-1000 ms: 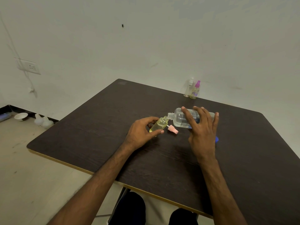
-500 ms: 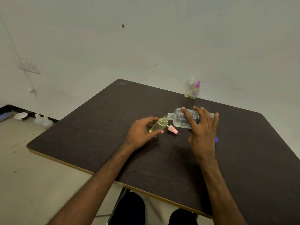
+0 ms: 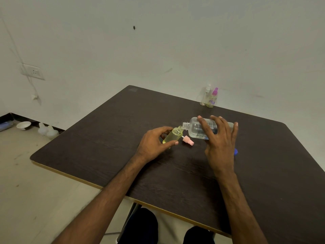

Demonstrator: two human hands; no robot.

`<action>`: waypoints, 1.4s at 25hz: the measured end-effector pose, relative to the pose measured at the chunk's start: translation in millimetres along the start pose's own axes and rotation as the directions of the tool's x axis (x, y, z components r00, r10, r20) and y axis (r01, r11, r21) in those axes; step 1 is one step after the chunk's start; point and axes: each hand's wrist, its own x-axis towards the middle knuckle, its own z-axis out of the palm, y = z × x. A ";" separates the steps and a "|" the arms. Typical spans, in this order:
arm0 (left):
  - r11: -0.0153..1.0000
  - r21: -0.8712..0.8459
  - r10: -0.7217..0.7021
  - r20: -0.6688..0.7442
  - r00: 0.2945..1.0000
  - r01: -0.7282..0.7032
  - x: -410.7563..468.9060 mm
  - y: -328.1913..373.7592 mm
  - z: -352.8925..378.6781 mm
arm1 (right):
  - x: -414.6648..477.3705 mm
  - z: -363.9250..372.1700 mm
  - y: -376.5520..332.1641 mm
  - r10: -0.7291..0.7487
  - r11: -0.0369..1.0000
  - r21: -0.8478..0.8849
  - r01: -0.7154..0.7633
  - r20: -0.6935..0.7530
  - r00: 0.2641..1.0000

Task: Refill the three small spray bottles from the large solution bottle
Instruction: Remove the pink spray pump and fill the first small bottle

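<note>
On the dark wood-grain table (image 3: 105, 138), near its middle, the left hand (image 3: 154, 143) curls its fingers round a tilted small bottle (image 3: 173, 135) of yellowish liquid. The right hand (image 3: 219, 143) clasps the clear, tipped big bottle (image 3: 195, 128), its threaded neck at the small bottle's mouth. A pink sprayer (image 3: 188, 140) lies beside them.

Looking like a bare home room: showing a white wall (image 3: 175, 50) behind the dark table (image 3: 105, 138), a socket (image 3: 33, 72) left of the table, a bowl (image 3: 23, 125) and plastic bottles (image 3: 47, 131) on the floor (image 3: 26, 173) left of it.
</note>
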 end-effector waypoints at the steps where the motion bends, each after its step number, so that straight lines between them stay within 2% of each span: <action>1: 1.000 0.002 -0.003 0.000 1.000 0.003 0.0 0.3 -0.1 | -0.1 0.4 0.3 -0.001 1.000 0.003 0.001 -0.004 1.000; 10: 1.000 -0.008 -0.020 0.007 1.000 0.020 -0.2 -0.7 0.8 | -3.6 9.0 2.1 0.007 0.998 0.063 -0.008 0.016 1.000; 14: 0.999 -0.042 -0.030 0.007 1.000 0.030 -0.5 0.6 0.7 | -5.8 13.7 -1.0 0.048 0.976 0.211 -0.061 0.068 0.997; 16: 0.998 -0.057 -0.024 0.004 1.000 0.024 -1.0 2.0 0.8 | -7.6 17.5 -3.2 0.117 0.917 0.375 -0.137 0.076 0.990; 19: 0.997 -0.073 -0.014 -0.003 1.000 0.014 -1.4 2.7 0.5 | -9.3 17.7 -6.1 0.286 0.688 0.662 -0.298 0.131 0.949; 21: 0.997 -0.079 -0.019 0.002 1.000 0.019 -0.9 2.1 0.7 | -7.2 15.6 -5.2 0.387 0.572 0.732 -0.370 0.157 0.908; 25: 0.995 -0.087 -0.042 0.007 0.999 0.042 -0.4 1.1 1.0 | -6.7 21.1 0.7 0.505 0.424 0.781 -0.458 0.216 0.836; 30: 0.993 -0.103 -0.062 0.010 0.998 0.063 -0.5 0.4 1.6 | -6.9 29.0 4.1 0.569 0.365 0.758 -0.541 0.279 0.774; 35: 0.992 -0.102 -0.073 0.017 0.997 0.075 0.1 0.5 1.2 | -6.1 31.3 7.1 0.531 0.373 0.731 -0.572 0.337 0.778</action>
